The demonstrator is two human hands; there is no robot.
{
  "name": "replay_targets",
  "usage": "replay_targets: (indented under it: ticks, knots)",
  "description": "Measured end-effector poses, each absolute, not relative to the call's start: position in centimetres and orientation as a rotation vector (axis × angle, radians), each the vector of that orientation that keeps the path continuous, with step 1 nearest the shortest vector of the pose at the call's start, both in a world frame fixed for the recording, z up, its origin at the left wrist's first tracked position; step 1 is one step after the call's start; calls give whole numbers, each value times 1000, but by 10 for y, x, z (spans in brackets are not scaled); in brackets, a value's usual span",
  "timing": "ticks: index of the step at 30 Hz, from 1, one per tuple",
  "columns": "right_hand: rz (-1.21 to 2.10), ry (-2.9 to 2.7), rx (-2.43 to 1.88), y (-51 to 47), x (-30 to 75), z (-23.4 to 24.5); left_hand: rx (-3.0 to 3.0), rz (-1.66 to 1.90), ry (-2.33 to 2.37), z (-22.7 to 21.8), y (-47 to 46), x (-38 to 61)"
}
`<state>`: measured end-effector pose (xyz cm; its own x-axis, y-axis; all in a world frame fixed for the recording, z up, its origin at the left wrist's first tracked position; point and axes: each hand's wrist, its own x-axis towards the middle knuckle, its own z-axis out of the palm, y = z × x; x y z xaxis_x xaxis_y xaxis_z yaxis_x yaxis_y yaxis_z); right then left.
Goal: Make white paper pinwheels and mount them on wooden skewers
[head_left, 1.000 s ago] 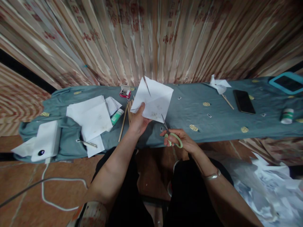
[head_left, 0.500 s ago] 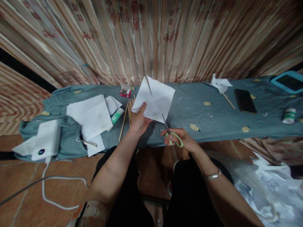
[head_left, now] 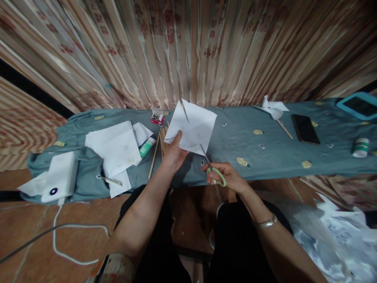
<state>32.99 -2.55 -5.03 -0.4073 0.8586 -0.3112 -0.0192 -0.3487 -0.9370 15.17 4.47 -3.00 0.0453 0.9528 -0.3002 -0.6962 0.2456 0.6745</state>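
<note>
A white square sheet of paper (head_left: 198, 125) is pinched at its lower left edge by my left hand (head_left: 175, 153), thumb on top. One slit runs inward from the paper's top corner. My right hand (head_left: 225, 175) holds scissors (head_left: 219, 177) with pale green handles, fingers in the loops. Their blades reach the paper's lower right corner and point up and left across it. Beneath and left of the paper lie several thin wooden sticks (head_left: 154, 155). Just behind them is a small open red box (head_left: 157, 117) with small metal bits inside.
White sheets (head_left: 112, 145), a green-and-white tube (head_left: 147, 147), a pen (head_left: 111, 180) and a white device (head_left: 60, 175) with a cable lie left. To the right are a paper pinwheel (head_left: 274, 109) on a stick, a phone (head_left: 305, 129), a small container (head_left: 361, 147) and a blue-framed tablet (head_left: 361, 105).
The scissors' handles have drawn closer together on the paper's lower right corner. The paper and both hands stay nearly in place; the whole view shifts slightly downward.
</note>
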Motion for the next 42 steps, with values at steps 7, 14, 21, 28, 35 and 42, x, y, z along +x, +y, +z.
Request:
replay_targets:
  ticks: [7, 14, 21, 28, 35, 42]
  knots:
    - [1823, -1194, -1218, -26, 328, -50, 376, 1286, 792, -31, 45, 151]
    - [1790, -1195, -1217, -24, 327, -52, 352, 1222, 764, -37, 43, 155]
    - [1772, -1181, -1233, -24, 326, -54, 338, 1242, 762, -36, 44, 156]
    - [1753, -1142, -1272, -24, 325, -51, 369, 1224, 790, -37, 41, 158]
    - [1723, -1139, -1269, -23, 325, -55, 350, 1216, 784, -35, 39, 161]
    - [1710, -1108, -1294, -23, 324, -55, 339, 1209, 776, -33, 38, 164]
